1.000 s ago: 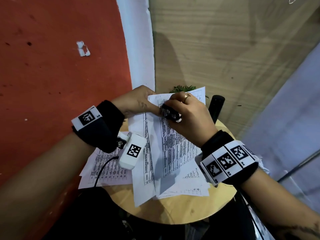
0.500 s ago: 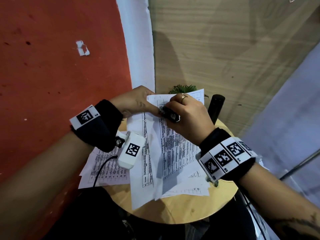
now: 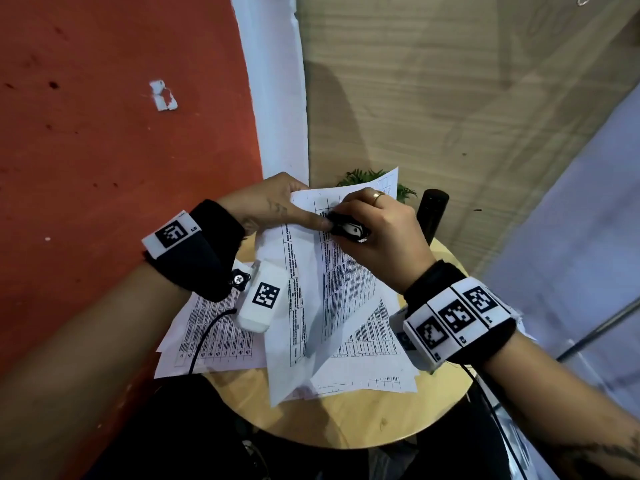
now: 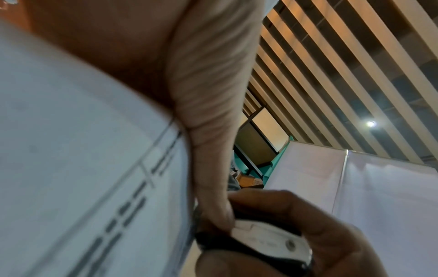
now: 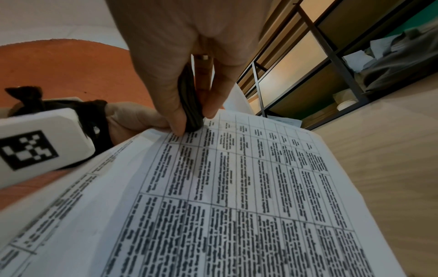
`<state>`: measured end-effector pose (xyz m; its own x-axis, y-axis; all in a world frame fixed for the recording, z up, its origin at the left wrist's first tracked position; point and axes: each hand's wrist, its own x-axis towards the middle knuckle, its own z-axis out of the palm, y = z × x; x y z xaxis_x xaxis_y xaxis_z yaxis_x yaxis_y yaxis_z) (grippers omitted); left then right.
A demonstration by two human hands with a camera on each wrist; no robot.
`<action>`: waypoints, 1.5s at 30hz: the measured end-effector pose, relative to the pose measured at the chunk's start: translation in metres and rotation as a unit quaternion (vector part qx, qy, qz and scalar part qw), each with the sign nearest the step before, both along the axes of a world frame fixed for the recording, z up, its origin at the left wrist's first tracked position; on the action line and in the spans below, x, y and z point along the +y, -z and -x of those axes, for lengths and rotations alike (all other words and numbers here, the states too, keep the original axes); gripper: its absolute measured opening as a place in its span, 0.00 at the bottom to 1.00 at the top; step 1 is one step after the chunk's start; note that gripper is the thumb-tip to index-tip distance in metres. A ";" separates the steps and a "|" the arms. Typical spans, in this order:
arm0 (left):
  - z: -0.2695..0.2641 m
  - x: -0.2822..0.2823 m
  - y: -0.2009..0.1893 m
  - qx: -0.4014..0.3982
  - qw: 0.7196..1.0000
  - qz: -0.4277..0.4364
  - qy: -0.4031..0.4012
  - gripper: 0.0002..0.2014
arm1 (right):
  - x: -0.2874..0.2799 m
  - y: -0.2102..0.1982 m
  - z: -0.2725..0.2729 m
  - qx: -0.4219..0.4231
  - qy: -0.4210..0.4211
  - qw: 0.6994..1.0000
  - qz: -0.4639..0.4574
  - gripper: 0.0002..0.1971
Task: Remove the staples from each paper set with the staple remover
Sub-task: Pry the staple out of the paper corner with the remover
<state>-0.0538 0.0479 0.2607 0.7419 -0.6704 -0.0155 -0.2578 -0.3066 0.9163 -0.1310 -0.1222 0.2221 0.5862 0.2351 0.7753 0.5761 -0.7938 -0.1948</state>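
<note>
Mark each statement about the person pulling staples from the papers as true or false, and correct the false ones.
1. The right hand grips the staple remover. True.
2. The left hand lies flat on the table. False: it holds the raised paper set near the top corner.
3. More papers lie on the table. True.
4. The table is square. False: it is round.

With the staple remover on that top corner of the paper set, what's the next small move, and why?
Probably squeeze and lift: the right hand pinches the staple remover against the paper set corner, and the left hand grips beside it.
</note>
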 end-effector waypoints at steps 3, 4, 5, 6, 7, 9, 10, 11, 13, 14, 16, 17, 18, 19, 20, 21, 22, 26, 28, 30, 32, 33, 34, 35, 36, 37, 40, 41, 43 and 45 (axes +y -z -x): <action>-0.001 -0.001 0.002 -0.016 0.999 0.031 -0.004 0.06 | -0.002 0.000 0.000 0.018 -0.013 0.999 -0.045 0.12; -0.001 -0.001 0.002 -0.015 0.999 0.046 0.004 0.06 | -0.003 0.000 0.000 0.023 -0.017 0.998 -0.060 0.12; 0.000 -0.001 0.003 -0.011 0.998 0.060 0.016 0.07 | -0.004 0.000 0.000 0.026 -0.020 0.997 -0.074 0.12; 0.000 0.000 0.002 -0.010 0.997 0.068 0.025 0.08 | -0.005 0.000 0.000 0.027 -0.025 0.995 -0.088 0.12; 0.000 0.000 0.002 -0.012 0.997 0.073 0.035 0.08 | -0.006 0.000 0.001 0.028 -0.031 0.994 -0.102 0.12; 0.001 0.000 0.002 -0.017 0.996 0.078 0.048 0.08 | -0.007 -0.001 0.002 0.029 -0.042 0.990 -0.128 0.13; 0.001 0.001 0.002 -0.021 0.996 0.078 0.047 0.08 | -0.007 -0.001 0.002 0.028 -0.045 0.989 -0.139 0.13; 0.000 0.001 0.003 -0.028 0.996 0.079 0.043 0.08 | -0.008 -0.002 0.002 0.028 -0.047 0.988 -0.146 0.14; 0.000 0.000 0.004 -0.046 0.996 0.073 0.025 0.07 | -0.009 -0.002 0.002 0.028 -0.049 0.986 -0.155 0.14; 0.001 -0.001 0.005 -0.057 0.996 0.071 0.018 0.06 | -0.009 -0.002 0.002 0.029 -0.050 0.985 -0.160 0.14; 0.003 -0.004 0.008 -0.082 0.994 0.078 0.003 0.07 | -0.010 -0.002 0.002 0.029 -0.045 0.985 -0.167 0.14; 0.003 -0.006 0.011 -0.100 0.992 0.082 -0.007 0.07 | -0.010 -0.002 0.002 0.027 -0.041 0.985 -0.168 0.14; 0.002 -0.008 0.015 -0.122 0.989 0.085 -0.018 0.07 | -0.010 -0.002 0.002 0.024 -0.038 0.985 -0.169 0.14; 0.001 -0.010 0.018 -0.143 0.985 0.088 -0.032 0.09 | -0.010 -0.002 0.002 0.021 -0.036 0.985 -0.170 0.14; 0.001 -0.012 0.022 -0.165 0.981 0.087 -0.049 0.12 | -0.010 -0.002 0.002 0.017 -0.031 0.985 -0.170 0.13; 0.001 -0.015 0.024 -0.187 0.977 0.081 -0.068 0.14 | -0.010 -0.001 0.001 0.011 -0.021 0.986 -0.165 0.12; -0.001 -0.018 0.027 -0.211 0.971 0.068 -0.086 0.16 | -0.009 0.000 0.000 0.005 -0.007 0.988 -0.154 0.11; -0.001 -0.028 0.033 -0.287 0.948 0.014 -0.138 0.15 | -0.005 0.009 -0.006 -0.008 0.062 0.993 -0.100 0.11; 0.003 -0.031 0.031 -0.305 0.941 0.024 -0.143 0.09 | -0.003 0.012 -0.008 -0.007 0.081 0.992 -0.102 0.11; 0.006 -0.033 0.028 -0.317 0.936 0.018 -0.153 0.07 | -0.001 0.015 -0.009 -0.010 0.090 0.989 -0.117 0.11; 0.010 -0.035 0.026 -0.306 0.938 0.015 -0.164 0.07 | -0.002 0.016 -0.010 -0.013 0.088 0.985 -0.148 0.12; 0.010 -0.036 0.025 -0.292 0.942 0.018 -0.167 0.12 | -0.002 0.016 -0.010 -0.014 0.085 0.982 -0.168 0.11; 0.008 -0.036 0.027 -0.277 0.946 0.016 -0.165 0.18 | -0.003 0.016 -0.010 -0.012 0.081 0.979 -0.188 0.10; 0.006 -0.036 0.028 -0.263 0.951 0.013 -0.160 0.20 | -0.004 0.016 -0.008 -0.010 0.074 0.976 -0.204 0.09; 0.002 -0.035 0.031 -0.253 0.954 0.009 -0.158 0.21 | -0.005 0.017 -0.007 -0.010 0.068 0.974 -0.217 0.10; -0.004 -0.034 0.033 -0.251 0.955 0.008 -0.160 0.21 | -0.006 0.016 -0.005 -0.011 0.065 0.971 -0.231 0.10; -0.015 -0.021 0.040 -0.254 0.948 0.023 -0.188 0.20 | -0.010 0.017 -0.003 -0.018 0.074 0.960 -0.268 0.11; -0.019 -0.018 0.041 -0.251 0.948 0.019 -0.193 0.21 | -0.013 0.019 -0.005 -0.012 0.078 0.960 -0.267 0.11; -0.021 -0.013 0.041 -0.236 0.953 -0.001 -0.190 0.23 | -0.019 0.026 -0.007 0.020 0.084 0.965 -0.248 0.11; -0.019 -0.011 0.037 -0.229 0.957 -0.007 -0.180 0.26 | -0.022 0.035 -0.009 0.053 0.100 0.971 -0.212 0.11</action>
<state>-0.0350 0.0367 0.2236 0.8561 -0.3724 0.3584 -0.5060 -0.4628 0.7279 -0.1217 -0.1438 0.1866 0.6686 -0.2183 0.7108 0.3783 -0.7231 -0.5779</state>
